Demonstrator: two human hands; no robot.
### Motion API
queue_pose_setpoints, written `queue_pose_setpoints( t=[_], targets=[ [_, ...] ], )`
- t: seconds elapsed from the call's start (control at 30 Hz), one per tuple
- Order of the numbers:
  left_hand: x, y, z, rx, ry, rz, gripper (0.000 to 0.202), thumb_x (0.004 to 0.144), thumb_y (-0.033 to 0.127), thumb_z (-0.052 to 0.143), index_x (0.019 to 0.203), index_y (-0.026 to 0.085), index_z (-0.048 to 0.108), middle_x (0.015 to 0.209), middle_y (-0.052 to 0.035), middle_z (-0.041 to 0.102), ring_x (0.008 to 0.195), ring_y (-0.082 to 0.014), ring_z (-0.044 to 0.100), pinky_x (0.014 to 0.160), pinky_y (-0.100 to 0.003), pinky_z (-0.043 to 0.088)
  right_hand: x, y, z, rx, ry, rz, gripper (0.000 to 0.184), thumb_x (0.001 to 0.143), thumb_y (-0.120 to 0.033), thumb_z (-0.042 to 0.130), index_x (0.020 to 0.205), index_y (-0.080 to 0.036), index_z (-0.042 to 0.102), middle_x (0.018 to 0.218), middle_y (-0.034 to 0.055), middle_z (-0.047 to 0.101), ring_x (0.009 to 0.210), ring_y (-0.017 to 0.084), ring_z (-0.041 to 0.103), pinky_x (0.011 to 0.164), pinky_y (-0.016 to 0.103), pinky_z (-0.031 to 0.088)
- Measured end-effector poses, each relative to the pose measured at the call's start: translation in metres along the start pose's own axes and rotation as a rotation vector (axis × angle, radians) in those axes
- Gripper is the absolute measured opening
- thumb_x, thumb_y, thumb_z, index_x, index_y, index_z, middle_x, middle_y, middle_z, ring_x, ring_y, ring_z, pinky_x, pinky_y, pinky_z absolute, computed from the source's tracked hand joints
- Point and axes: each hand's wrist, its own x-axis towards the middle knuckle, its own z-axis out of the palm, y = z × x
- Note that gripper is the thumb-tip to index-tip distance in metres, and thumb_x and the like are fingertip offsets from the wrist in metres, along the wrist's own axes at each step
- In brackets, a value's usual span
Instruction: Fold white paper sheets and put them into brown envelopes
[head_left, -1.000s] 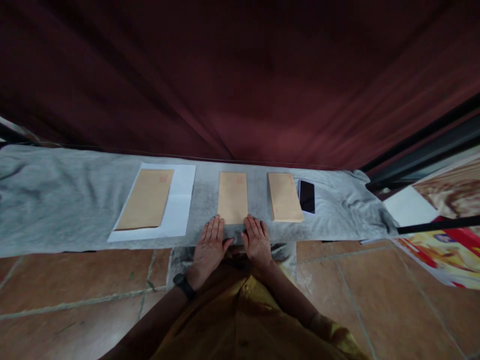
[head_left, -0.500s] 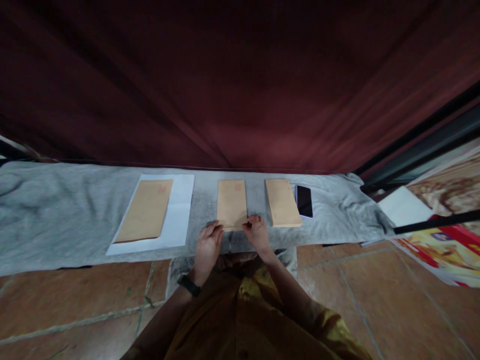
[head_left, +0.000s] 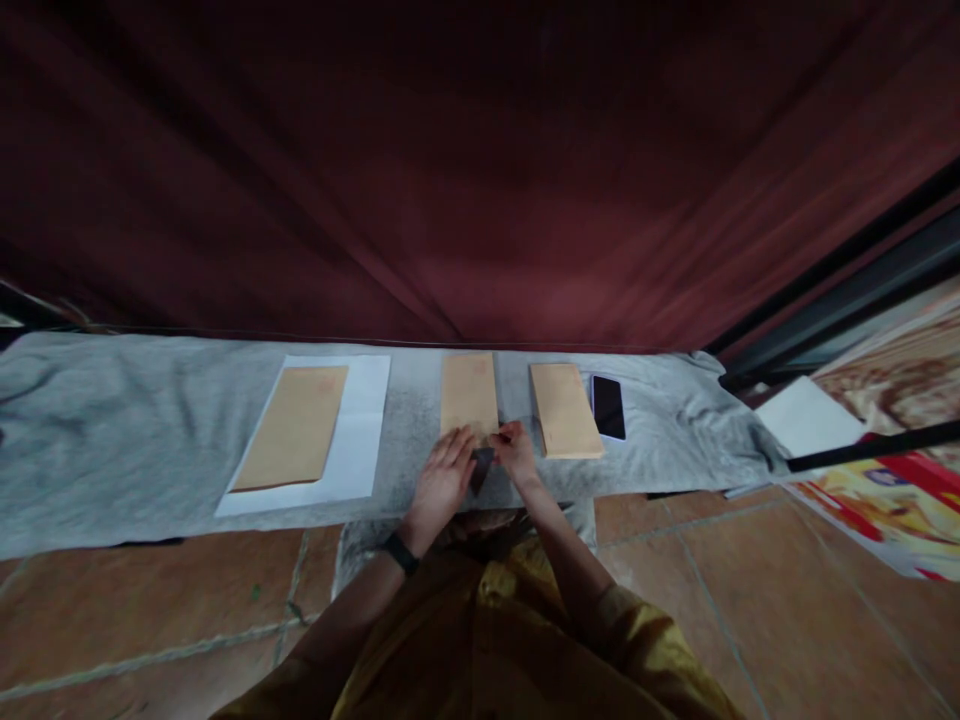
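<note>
A brown envelope (head_left: 469,392) lies in the middle of a grey cloth (head_left: 135,430) on the floor. My right hand (head_left: 513,450) pinches its near right corner and lifts that end slightly. My left hand (head_left: 444,480), a black band on its wrist, has its fingers stretched over the envelope's near edge. Left of them a larger brown envelope (head_left: 294,425) lies on a white sheet of paper (head_left: 358,430). Just right of my hands lies a stack of brown envelopes (head_left: 564,410).
A black phone (head_left: 608,407) lies beside the stack. A dark red curtain (head_left: 480,170) hangs behind the cloth. Brown floor tiles (head_left: 150,590) lie in front, with white paper (head_left: 810,420) and colourful printed sheets (head_left: 892,500) at the right.
Both hands lay flat at the middle envelope's near edge. They have moved forward; the right hand now pinches the corner and the left fingers rest over the edge.
</note>
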Motion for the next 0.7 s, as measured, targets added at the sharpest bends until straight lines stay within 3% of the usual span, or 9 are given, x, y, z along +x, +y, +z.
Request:
queue_pose_setpoints(
  t=[0.1,0.23,0.37,0.43,0.57,0.7],
  targets=[
    [-0.003,0.007,0.009,0.030,-0.086,0.050,0.050,0.100,0.031,0.045,0.147,0.013,0.050,0.154,-0.0128,0.052,0.146,-0.0261,0.044,0.121,-0.045,0.038,-0.001,-0.001,-0.006,-0.076,-0.005,0.025,0.012,0.085,-0.029,0.059,0.095,-0.022,0.056,0.075,-0.0017,0.067,0.057,0.015,0.062,0.047,0.024,0.050],
    [-0.007,0.007,0.015,0.047,-0.128,0.058,0.055,0.099,0.035,0.048,0.149,0.013,0.048,0.156,-0.0136,0.048,0.148,-0.0262,0.041,0.123,-0.045,0.033,-0.006,-0.008,-0.013,-0.232,-0.010,-0.005,0.012,0.088,-0.023,0.061,0.100,-0.020,0.059,0.083,0.0031,0.070,0.076,0.020,0.069,0.069,0.030,0.055],
    [-0.007,0.003,0.017,0.034,-0.144,0.059,0.058,0.098,0.037,0.050,0.150,0.012,0.046,0.158,-0.0140,0.046,0.150,-0.0259,0.037,0.125,-0.044,0.030,-0.019,-0.015,-0.014,-0.593,0.033,-0.215,0.019,0.098,-0.020,0.051,0.112,-0.017,0.063,0.106,0.0139,0.071,0.100,0.026,0.069,0.089,0.038,0.054],
    [-0.007,0.003,0.018,0.031,-0.147,0.059,0.060,0.098,0.037,0.049,0.152,0.011,0.043,0.159,-0.0154,0.045,0.151,-0.0256,0.035,0.125,-0.045,0.029,-0.030,-0.014,-0.013,-0.640,0.007,-0.370,0.026,0.101,-0.022,0.046,0.120,-0.016,0.063,0.121,0.0170,0.067,0.115,0.027,0.064,0.099,0.041,0.051],
    [-0.008,0.006,0.021,0.097,-0.193,0.085,0.059,0.097,0.024,0.041,0.152,0.003,0.040,0.158,-0.0208,0.043,0.152,-0.0260,0.033,0.125,-0.047,0.028,-0.053,-0.006,-0.009,-0.587,-0.165,-0.578,0.041,0.106,-0.028,0.037,0.141,-0.015,0.055,0.143,0.0143,0.059,0.135,0.022,0.052,0.116,0.041,0.039],
    [-0.008,0.013,0.019,0.192,-0.242,0.083,0.062,0.092,0.012,0.038,0.153,-0.001,0.037,0.159,-0.0231,0.040,0.153,-0.0278,0.031,0.126,-0.048,0.025,-0.066,0.002,-0.007,-0.682,-0.206,-0.612,0.049,0.109,-0.030,0.028,0.152,-0.014,0.044,0.153,0.0131,0.052,0.144,0.020,0.043,0.123,0.044,0.028]
  ],
)
